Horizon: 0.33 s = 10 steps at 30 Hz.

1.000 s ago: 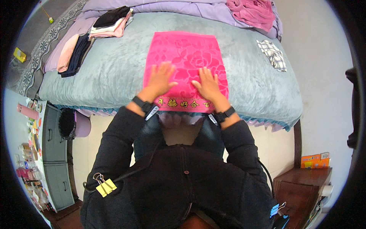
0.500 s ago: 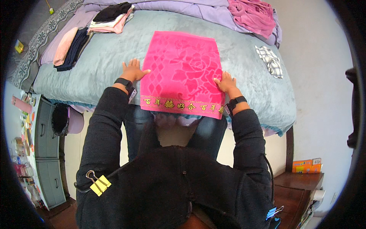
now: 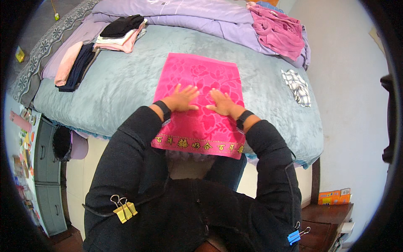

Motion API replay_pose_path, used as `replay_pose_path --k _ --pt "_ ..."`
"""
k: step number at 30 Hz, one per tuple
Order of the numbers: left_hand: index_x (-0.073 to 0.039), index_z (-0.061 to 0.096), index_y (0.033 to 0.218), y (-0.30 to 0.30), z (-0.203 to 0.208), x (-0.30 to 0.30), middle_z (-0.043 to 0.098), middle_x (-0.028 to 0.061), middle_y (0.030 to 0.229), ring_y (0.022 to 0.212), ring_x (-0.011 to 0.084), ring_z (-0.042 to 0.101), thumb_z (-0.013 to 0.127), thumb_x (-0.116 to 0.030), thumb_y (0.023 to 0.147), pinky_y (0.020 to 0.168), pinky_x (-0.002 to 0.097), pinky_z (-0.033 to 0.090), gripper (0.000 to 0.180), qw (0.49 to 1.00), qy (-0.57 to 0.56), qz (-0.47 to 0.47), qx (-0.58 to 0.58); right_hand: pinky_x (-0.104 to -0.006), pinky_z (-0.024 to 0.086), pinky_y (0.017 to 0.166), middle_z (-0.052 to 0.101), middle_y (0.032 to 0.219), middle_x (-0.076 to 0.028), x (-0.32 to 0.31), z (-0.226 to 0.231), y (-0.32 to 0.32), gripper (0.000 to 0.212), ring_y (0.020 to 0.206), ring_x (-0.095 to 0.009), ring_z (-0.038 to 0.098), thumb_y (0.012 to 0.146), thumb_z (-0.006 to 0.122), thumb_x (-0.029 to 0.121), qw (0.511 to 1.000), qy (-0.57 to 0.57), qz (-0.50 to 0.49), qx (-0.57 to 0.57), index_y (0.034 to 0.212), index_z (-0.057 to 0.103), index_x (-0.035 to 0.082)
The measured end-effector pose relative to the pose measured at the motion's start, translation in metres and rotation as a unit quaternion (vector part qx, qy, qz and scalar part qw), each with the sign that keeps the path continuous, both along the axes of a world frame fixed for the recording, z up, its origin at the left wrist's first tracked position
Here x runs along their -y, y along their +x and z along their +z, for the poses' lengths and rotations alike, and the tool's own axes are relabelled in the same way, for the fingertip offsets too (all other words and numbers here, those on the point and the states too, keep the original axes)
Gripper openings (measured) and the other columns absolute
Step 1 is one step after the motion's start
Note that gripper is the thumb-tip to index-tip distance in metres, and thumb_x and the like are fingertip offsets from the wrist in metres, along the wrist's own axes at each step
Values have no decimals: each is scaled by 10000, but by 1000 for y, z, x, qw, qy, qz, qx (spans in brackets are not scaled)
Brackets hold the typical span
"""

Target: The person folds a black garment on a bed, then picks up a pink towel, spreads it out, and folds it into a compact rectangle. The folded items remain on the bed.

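Note:
A bright pink towel (image 3: 199, 130) with a darker flower pattern lies spread on the grey-blue bed cover (image 3: 134, 67), its near, gold-lettered border hanging over the bed's edge above my knees. My left hand (image 3: 181, 99) rests flat on the towel's left half, fingers spread. Beside it, my right hand (image 3: 222, 103) lies open on the right half, palm down. A small gap separates the two thumbs. Neither hand grips the cloth.
Folded clothes (image 3: 121, 35) and rolled trousers (image 3: 77, 67) sit at the bed's left. A checked cloth (image 3: 296, 87) lies at right, below a crumpled pink garment (image 3: 278, 31). A lilac bin (image 3: 79, 145) and grey drawers (image 3: 47, 153) stand at left.
Both hands have moved from the towel's side edges inward onto its middle. The towel appears lower in view, along with the bed.

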<state>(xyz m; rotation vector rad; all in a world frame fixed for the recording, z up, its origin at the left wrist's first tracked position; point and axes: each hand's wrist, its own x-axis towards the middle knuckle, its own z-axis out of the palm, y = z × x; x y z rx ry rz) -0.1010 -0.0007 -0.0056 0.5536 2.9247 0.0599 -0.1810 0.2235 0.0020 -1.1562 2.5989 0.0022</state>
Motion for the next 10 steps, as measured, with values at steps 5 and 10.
replay_pose_path --k 5,10 --pt "-146 109 1473 -9 8 80 70 88 1537 1418 253 45 306 -677 862 1093 582 21 833 986 -34 156 53 -519 96 1113 81 1527 -144 -46 9 -40 920 1416 -270 58 837 380 678 990 52 -128 6 1458 113 54" --pt "-161 70 1476 -37 35 111 39 110 1535 1417 248 45 322 -724 825 1100 563 -17 897 940 -153 288 99 -517 65 1116 66 1529 -139 -34 17 -70 969 1411 -290 72 817 362 720 983 44 -176 -32 1458 86 47"
